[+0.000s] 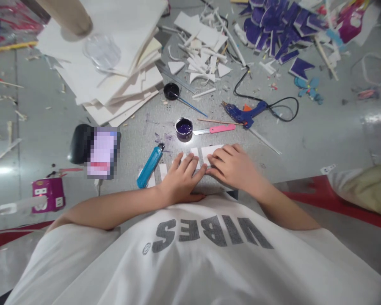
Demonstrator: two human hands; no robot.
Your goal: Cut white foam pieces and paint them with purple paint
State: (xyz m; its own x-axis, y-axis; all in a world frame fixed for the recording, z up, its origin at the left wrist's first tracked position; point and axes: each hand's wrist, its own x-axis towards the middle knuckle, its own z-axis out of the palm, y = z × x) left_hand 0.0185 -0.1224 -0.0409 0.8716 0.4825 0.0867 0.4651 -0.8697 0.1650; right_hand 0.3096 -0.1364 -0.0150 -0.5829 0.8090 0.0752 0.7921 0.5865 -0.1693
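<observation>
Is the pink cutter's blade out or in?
Out: the blade shows bare beyond the pink cutter's handle, pointing toward the pot of purple paint.

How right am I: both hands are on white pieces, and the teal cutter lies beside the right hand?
Not quite: the head view shows the teal cutter beside the left hand, not the right hand. Both hands are indeed on white pieces.

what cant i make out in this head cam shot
- White pieces: head view, partly covered by the left hand and right hand.
- Phone screen: head view, content hidden by pixelation.
- Purple scraps: head view, pile cut off by the top edge.
- White tag: head view, print too small to read.
</observation>
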